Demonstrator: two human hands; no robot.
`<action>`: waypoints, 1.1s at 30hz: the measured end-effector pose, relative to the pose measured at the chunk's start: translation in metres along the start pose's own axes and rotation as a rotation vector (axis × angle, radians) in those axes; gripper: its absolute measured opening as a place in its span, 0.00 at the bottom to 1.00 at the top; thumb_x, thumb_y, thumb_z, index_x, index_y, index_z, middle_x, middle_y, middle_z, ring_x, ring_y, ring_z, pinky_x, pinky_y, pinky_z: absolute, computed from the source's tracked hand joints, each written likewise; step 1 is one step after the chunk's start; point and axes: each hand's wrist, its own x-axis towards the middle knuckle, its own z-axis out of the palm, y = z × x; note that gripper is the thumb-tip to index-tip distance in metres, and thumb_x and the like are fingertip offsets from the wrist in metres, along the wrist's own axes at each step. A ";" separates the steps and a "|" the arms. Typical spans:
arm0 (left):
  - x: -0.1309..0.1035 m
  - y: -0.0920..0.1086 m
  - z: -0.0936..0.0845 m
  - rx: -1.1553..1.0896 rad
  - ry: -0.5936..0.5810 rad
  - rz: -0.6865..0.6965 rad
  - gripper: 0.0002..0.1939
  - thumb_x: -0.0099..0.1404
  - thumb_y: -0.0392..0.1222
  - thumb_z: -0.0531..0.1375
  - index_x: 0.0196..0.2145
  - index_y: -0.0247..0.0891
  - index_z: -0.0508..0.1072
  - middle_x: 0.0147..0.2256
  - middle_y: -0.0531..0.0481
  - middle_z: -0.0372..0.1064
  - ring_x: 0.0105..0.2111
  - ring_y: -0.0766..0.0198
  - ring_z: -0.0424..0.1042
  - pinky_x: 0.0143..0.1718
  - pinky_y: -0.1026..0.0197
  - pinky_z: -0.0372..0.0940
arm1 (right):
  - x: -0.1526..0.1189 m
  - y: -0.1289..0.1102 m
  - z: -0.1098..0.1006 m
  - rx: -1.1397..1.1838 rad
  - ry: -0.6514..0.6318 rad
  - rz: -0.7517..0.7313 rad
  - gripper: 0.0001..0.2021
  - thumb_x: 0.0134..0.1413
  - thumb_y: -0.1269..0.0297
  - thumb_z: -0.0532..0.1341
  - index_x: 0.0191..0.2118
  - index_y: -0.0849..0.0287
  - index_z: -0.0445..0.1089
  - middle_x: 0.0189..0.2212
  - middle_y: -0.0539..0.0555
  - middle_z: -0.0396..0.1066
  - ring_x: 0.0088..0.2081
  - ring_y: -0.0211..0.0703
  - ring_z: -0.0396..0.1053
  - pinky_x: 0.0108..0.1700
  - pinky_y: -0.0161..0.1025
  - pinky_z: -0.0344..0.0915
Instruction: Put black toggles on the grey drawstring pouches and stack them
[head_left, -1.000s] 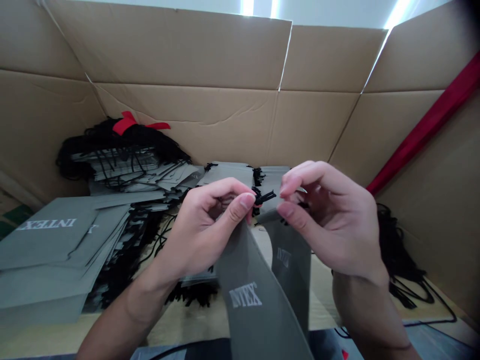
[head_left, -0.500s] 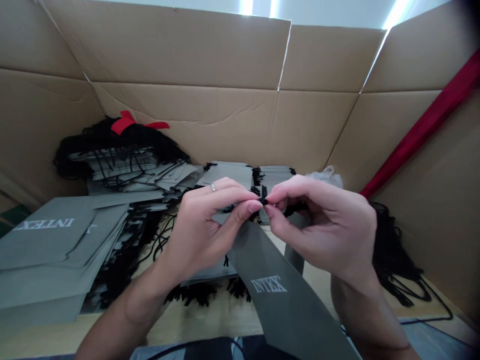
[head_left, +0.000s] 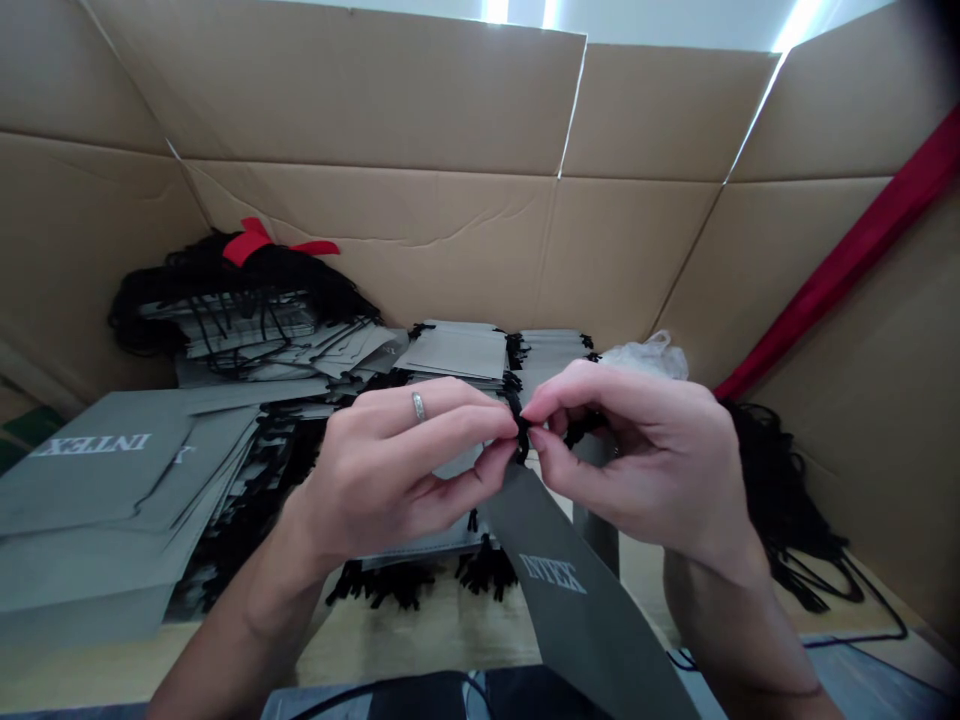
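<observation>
My left hand [head_left: 420, 460], with a ring on one finger, pinches a black cord [head_left: 523, 445] between thumb and fingertips. My right hand [head_left: 637, 450] pinches the same cord just to the right, the fingertips of both hands nearly touching. From the cord hangs a grey card [head_left: 577, 590] printed INTEX, slanting down to the right toward my lap. Behind the right fingers a bit of black cord shows in the palm. How the cord is knotted or looped is hidden by my fingertips.
Grey INTEX sheets [head_left: 90, 490] lie stacked at left. Behind them a heap of black cords [head_left: 202, 275] carries a red ribbon. Stacks of grey cards [head_left: 457, 350] with black cord ends stand at centre. More black cords [head_left: 787, 490] lie right. Cardboard walls [head_left: 375, 210] enclose the table.
Both hands keep pinching the cord. My left hand has shifted slightly down and turned, its fingers now bent closer together. The hanging card has swung a little to the right.
</observation>
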 end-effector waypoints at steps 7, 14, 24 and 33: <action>-0.003 0.004 -0.001 0.156 -0.067 0.097 0.09 0.68 0.26 0.72 0.43 0.31 0.79 0.41 0.44 0.84 0.40 0.59 0.84 0.46 0.60 0.82 | -0.001 0.001 -0.007 -0.095 -0.080 -0.101 0.09 0.65 0.78 0.67 0.43 0.56 0.77 0.35 0.48 0.78 0.37 0.36 0.74 0.43 0.36 0.73; -0.008 0.013 0.005 0.273 -0.054 0.109 0.07 0.70 0.26 0.70 0.42 0.31 0.77 0.39 0.42 0.83 0.38 0.57 0.84 0.44 0.57 0.81 | -0.002 0.003 -0.007 -0.154 -0.083 -0.181 0.08 0.66 0.80 0.66 0.42 0.58 0.76 0.34 0.49 0.75 0.36 0.37 0.72 0.42 0.38 0.72; 0.001 0.013 0.006 -0.020 0.072 -0.111 0.11 0.62 0.27 0.69 0.38 0.41 0.79 0.31 0.58 0.82 0.27 0.71 0.80 0.28 0.71 0.73 | -0.002 -0.002 -0.008 0.104 -0.099 0.015 0.12 0.53 0.81 0.68 0.38 0.55 0.77 0.31 0.43 0.76 0.31 0.31 0.72 0.34 0.31 0.70; -0.001 0.013 0.006 0.121 0.015 -0.112 0.10 0.69 0.30 0.69 0.44 0.43 0.78 0.36 0.54 0.85 0.32 0.66 0.84 0.37 0.64 0.81 | -0.002 -0.001 -0.003 -0.001 -0.002 0.038 0.13 0.53 0.80 0.70 0.39 0.53 0.77 0.30 0.45 0.77 0.30 0.36 0.72 0.32 0.36 0.72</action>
